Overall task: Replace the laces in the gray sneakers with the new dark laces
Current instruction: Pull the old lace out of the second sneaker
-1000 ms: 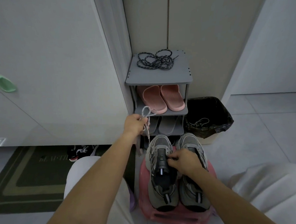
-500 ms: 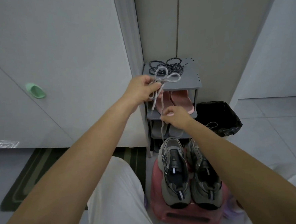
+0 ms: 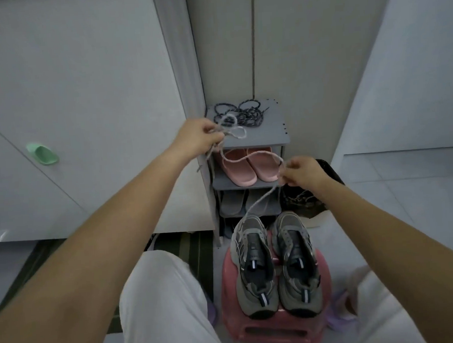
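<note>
Our left hand [image 3: 199, 137] is raised at the top shelf of the rack [image 3: 279, 135], its fingers clenched around a bunch of the pale lace [image 3: 263, 198]. Two loops of it stick out past the knuckles, and a short end hangs below the fist. From there the lace sags across the front of the pink slippers [image 3: 240, 170] to our right hand [image 3: 303, 172], which pinches it between thumb and curled fingers, lower and to the right. Below that pinch the lace runs down to the toe end of the left sneaker [image 3: 253, 265]. We cannot tell how many eyelets it is threaded through.

Both sneakers stand side by side on a pink stool [image 3: 278, 335], toes toward the rack, and the right sneaker [image 3: 295, 260] touches the left one. The dark laces [image 3: 245, 114] lie in a loose tangle on the top shelf, just behind our left hand's loops.

Gray slippers [image 3: 232, 204] sit on the shelf under the pink pair. A bin [image 3: 301, 201] with a dark liner stands just right of the rack, partly behind our right hand.
</note>
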Demonstrator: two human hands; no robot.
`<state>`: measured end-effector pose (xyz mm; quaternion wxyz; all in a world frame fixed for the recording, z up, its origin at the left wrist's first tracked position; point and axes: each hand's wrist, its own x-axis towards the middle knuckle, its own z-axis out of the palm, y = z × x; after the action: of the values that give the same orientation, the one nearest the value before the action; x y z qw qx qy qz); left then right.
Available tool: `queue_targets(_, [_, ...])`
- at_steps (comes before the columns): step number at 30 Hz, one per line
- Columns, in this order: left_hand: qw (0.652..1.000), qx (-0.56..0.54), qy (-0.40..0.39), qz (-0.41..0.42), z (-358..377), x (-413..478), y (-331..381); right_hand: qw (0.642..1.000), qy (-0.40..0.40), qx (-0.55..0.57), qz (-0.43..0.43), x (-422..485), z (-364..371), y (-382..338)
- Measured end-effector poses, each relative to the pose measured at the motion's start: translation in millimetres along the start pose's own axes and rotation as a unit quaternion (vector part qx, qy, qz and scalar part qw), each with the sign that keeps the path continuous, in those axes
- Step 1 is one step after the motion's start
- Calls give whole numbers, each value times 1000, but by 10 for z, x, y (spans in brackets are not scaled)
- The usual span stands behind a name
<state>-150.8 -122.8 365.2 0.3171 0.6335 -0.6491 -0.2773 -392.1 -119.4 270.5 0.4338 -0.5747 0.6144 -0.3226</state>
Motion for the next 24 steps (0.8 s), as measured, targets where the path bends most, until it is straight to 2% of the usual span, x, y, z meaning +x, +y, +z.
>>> queue_targets(2, [997,64,-46,19,285,7,5,997,-8,68,-38,48,-67,-306])
queue_targets(4, [994,69,-67,41,559,-4,99,993,-35,91,-67,65,-110,-527])
queue_targets(7, [996,-19,-73,46,822,44,224,992,-32,80,-91,81,-190,-690])
queue_targets(12, [981,-170,-83,42,1010,127,425,993,-7,87,-82,57,-426,-764])
queue_targets(15, [972,-221,-80,23,1066,159,514,994,-9,84,-73,28,-528,-799])
queue_targets(17, [970,-226,-81,20,1052,179,552,995,27,64,-73,23,-609,-792])
queue_targets(20, [975,-202,-87,24,989,191,594,996,74,20,-42,27,-720,-621])
queue_targets(22, [977,-190,-91,19,964,199,612,999,47,12,21,17,-712,-452])
queue_targets(24, [978,-185,-98,9,972,218,600,994,-9,81,77,-13,-644,-337])
